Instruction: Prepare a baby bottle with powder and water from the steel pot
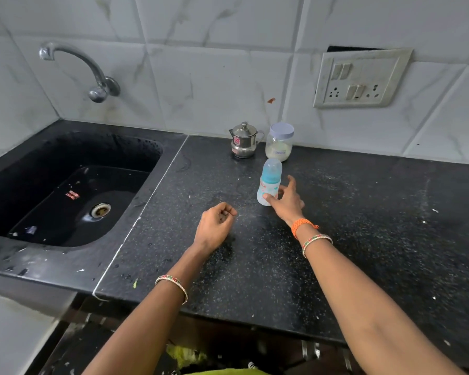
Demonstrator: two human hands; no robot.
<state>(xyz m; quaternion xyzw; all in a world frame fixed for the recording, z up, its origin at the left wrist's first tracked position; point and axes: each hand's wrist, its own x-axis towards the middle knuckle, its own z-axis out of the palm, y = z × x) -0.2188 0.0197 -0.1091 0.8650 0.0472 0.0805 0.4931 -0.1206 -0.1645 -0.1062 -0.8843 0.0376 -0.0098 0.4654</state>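
While upright, baby bottle touching right grip

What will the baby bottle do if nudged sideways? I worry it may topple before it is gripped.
The baby bottle stands tall on a narrow base, so it probably tips easily. It looks empty, hence likely light. The right hand touches it low down, which should steady it.

left wrist: beaded bangle | right wrist: beaded bangle, orange thread band (braided)
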